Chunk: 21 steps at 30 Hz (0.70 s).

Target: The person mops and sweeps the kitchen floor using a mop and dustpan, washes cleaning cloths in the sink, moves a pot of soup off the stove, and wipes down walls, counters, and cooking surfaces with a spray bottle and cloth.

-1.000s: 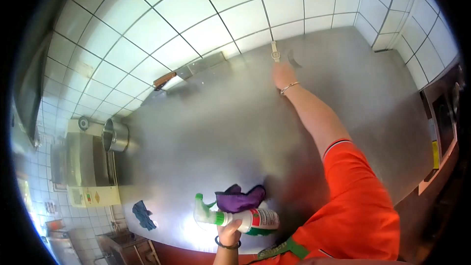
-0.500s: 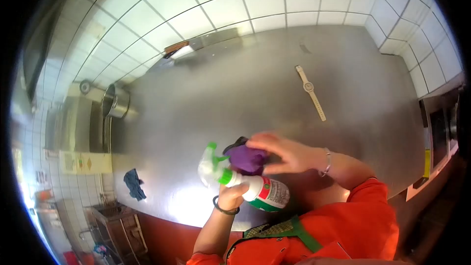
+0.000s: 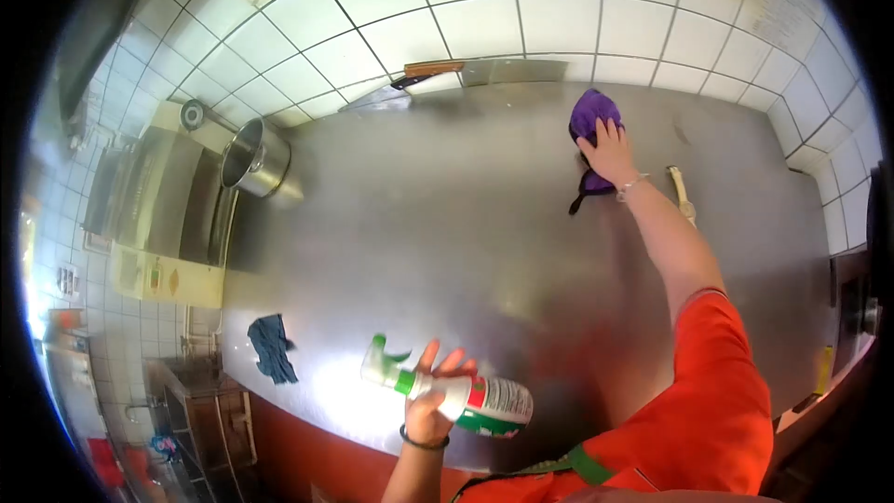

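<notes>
A white spray bottle (image 3: 494, 402) with a green trigger lies across my left hand (image 3: 434, 401), which grips its neck near the table's front edge. Toward the back of the metal table (image 3: 419, 224), my right hand (image 3: 610, 151) presses with spread fingers on a purple cloth (image 3: 593, 112) with dark edging. Just right of my right wrist lies a pale wristwatch (image 3: 683, 194), partly hidden by my forearm. A dark crumpled cloth (image 3: 272, 348) rests at the front left of the table.
A steel pot (image 3: 256, 158) stands at the back left. Knives with a brown handle (image 3: 434, 68) and a wide blade (image 3: 512, 72) lie along the tiled wall. Left of the table is a cream-coloured machine (image 3: 168, 275); at the far right edge is a yellow item (image 3: 824, 370).
My right hand left the watch, reached the purple cloth beside the bottle and moved it to the back of the table. The watch now lies nearer than at first. My left hand keeps the bottle.
</notes>
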Motion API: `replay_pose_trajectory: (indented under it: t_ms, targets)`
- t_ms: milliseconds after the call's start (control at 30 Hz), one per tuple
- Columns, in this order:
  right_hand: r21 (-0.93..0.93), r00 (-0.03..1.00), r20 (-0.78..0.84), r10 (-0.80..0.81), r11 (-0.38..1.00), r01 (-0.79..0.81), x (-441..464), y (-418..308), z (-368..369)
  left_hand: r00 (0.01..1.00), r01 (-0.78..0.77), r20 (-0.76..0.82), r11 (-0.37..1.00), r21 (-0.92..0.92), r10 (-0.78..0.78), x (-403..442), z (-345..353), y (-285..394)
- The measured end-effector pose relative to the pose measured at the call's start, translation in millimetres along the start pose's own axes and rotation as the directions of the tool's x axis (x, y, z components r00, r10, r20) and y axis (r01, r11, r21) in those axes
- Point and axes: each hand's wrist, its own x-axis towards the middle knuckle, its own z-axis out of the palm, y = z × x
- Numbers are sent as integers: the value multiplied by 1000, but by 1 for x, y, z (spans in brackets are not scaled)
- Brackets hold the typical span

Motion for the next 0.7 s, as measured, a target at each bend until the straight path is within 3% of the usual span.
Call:
replay_pose_trajectory:
  t_ms: [100, 167, 233, 267, 300, 333, 367, 467, 500, 533, 567, 600, 633, 667, 700]
  targets:
    - [8, 994, -62, 90, 996, -89, 45, -67, 25, 995, -44, -85, 999, 29, 47, -11, -21, 24]
    - [7, 992, -109, 65, 998, -64, 64, -122, 41, 989, -70, -126, 992, 100, 83, -20, -38, 39]
    - [183, 970, 141, -197, 968, 170, 69, -180, 35, 976, -94, -182, 984, 152, 121, -32, -50, 50]
    - [243, 941, -64, -332, 910, 337, 64, -209, 61, 967, -95, -217, 979, 180, 134, -37, -57, 53]
    - [241, 912, -234, -338, 888, 391, 58, -239, 87, 963, -109, -231, 985, 131, 137, -42, -72, 52]
    - [406, 888, -206, -412, 789, 460, 48, -264, 87, 961, -117, -231, 982, 149, 150, -42, -67, 57]
    - [456, 826, -89, -557, 715, 531, 26, -287, 64, 955, -129, -248, 982, 139, 161, -45, -64, 59]
    - [667, 522, -81, -849, 343, 662, -60, -335, 54, 947, -177, -240, 971, 158, 212, -47, -57, 66]
    - [632, 366, -79, -927, 237, 738, -95, -343, 48, 941, -197, -241, 962, 187, 240, -54, -50, 68]
    - [615, 281, -162, -946, 127, 779, -134, -348, 49, 931, -205, -265, 961, 188, 250, -60, -37, 72]
    - [719, 222, -83, -971, 96, 688, -176, -355, 44, 931, -260, -218, 950, 170, 294, -65, -24, 74]
    - [751, 149, -109, -983, 17, 660, -219, -354, 35, 930, -315, -148, 937, 149, 336, -65, -16, 77]
    - [956, 180, 5, -984, 58, 289, -259, -343, 2, 895, -363, -210, 916, 168, 393, -69, 4, 78]
    - [989, -28, -61, -998, -64, 132, -320, -340, 15, 894, -365, -208, 914, 179, 398, -85, 10, 81]
    - [957, -392, 260, -882, 291, -20, -340, -320, -49, 899, -387, -140, 902, 191, 415, -99, 10, 85]
